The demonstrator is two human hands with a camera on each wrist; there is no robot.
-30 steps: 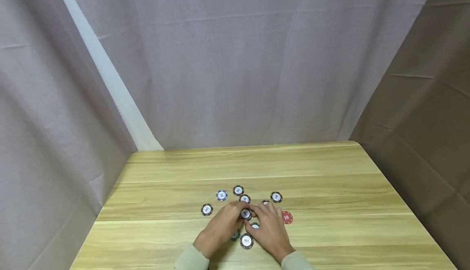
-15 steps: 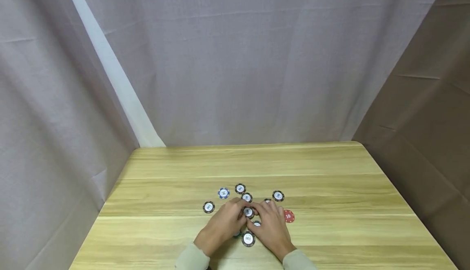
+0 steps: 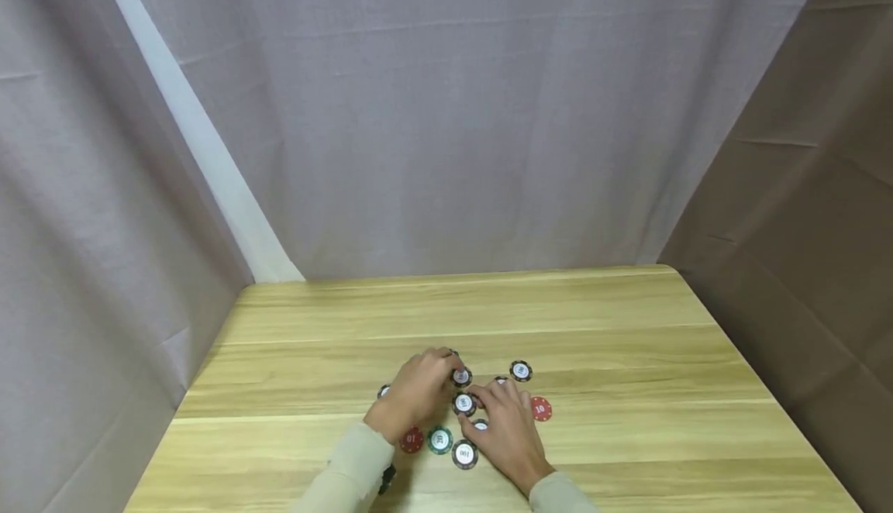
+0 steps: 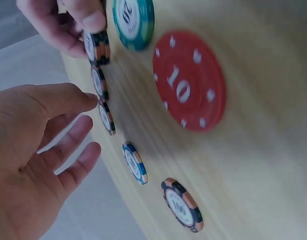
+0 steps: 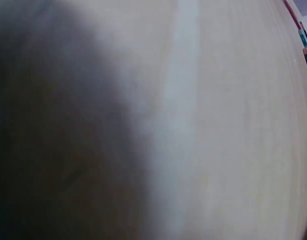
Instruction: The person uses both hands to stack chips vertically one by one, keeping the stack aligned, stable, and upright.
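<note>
A small pile of black poker chips (image 3: 463, 403) stands mid-group on the table, pinched at its right edge by the thumb and fingers of my right hand (image 3: 505, 432). Just beyond it, my left hand (image 3: 418, 389) reaches over a flat black chip (image 3: 462, 377), thumb and fingers spread apart. In the left wrist view, the left thumb (image 4: 68, 100) is close to that chip's edge; whether it touches cannot be told. A blue chip (image 4: 135, 163), hidden in the head view, lies beyond the left hand. The right wrist view is mostly blurred table.
Around the hands lie a red chip (image 3: 412, 440), a green chip (image 3: 439, 440), a black 100 chip (image 3: 464, 454), another red chip (image 3: 541, 408) and a black chip (image 3: 521, 370). Curtains border the wooden table (image 3: 593, 304). Another black chip (image 3: 387, 478) shows beside the left sleeve.
My left hand has left the pile and moved forward to the black chip beyond it, uncovering the green and left red chips. My right hand stays at the pile.
</note>
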